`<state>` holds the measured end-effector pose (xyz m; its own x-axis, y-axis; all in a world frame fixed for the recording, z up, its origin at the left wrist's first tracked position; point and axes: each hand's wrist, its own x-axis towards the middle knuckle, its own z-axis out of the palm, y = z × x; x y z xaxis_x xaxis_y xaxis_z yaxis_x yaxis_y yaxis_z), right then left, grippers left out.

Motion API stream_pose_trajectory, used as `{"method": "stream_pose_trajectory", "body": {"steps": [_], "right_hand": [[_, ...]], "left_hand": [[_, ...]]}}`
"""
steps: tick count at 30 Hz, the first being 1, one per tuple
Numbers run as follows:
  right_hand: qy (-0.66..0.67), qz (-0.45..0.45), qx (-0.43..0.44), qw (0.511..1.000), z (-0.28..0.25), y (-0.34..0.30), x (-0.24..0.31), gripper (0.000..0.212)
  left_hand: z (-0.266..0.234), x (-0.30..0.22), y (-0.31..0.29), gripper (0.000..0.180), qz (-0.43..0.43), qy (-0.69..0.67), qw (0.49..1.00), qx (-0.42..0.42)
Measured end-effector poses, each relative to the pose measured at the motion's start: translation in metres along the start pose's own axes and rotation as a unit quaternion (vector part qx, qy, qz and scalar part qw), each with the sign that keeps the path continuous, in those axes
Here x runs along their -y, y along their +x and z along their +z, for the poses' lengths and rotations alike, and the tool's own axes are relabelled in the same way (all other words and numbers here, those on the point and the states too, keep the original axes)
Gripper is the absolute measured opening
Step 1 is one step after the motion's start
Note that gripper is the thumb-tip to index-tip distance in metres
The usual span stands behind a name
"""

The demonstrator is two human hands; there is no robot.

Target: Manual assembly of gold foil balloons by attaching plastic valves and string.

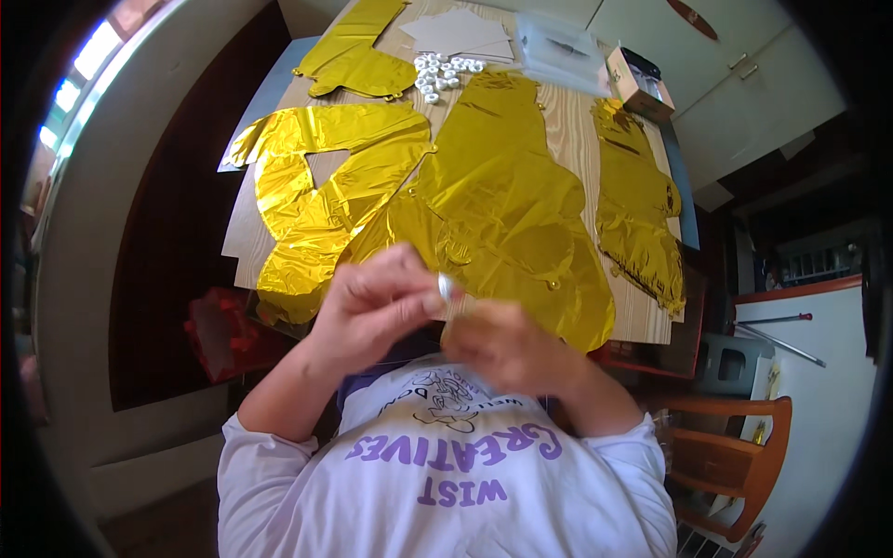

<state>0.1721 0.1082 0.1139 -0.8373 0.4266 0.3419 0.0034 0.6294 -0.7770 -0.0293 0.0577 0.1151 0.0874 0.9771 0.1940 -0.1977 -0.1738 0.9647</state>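
Note:
Close to my chest, over the near edge of the table, my left hand [377,302] pinches a small white roll [445,286] between thumb and fingers. Right beside it is my right hand [507,342], its fingers curled in toward the roll but smeared by motion, so what they grip does not show. Beyond both hands lie flat gold foil balloons [507,158], uninflated. One creased foil balloon [307,209] is at the left, and another [637,209] lies along the right side. A cluster of similar white rolls [442,73] sits at the far middle of the table.
Another gold foil piece [358,56] rests at the far left of the wooden table [569,121]. At the back are white cards [458,35], a clear plastic bag [558,56] and a small box [640,86]. A wooden chair [735,446] stands at the near right.

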Motion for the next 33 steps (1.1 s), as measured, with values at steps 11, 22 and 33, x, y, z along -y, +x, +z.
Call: {"method": "stream_pose_trajectory", "body": {"steps": [11, 22, 33], "right_hand": [[0.135, 0.061, -0.019, 0.989, -0.013, -0.002, 0.01, 0.016], [0.13, 0.111, -0.086, 0.982, -0.021, -0.001, 0.001, 0.014], [0.125, 0.181, -0.068, 0.973, -0.014, 0.002, -0.01, 0.01]], "left_hand": [[-0.002, 0.02, 0.002, 0.012, 0.025, 0.141, 0.989, 0.03], [0.01, 0.018, -0.009, 0.012, -0.028, 0.086, 0.984, 0.154], [0.011, 0.008, -0.01, 0.014, -0.081, 0.013, 0.989, 0.122]]}}
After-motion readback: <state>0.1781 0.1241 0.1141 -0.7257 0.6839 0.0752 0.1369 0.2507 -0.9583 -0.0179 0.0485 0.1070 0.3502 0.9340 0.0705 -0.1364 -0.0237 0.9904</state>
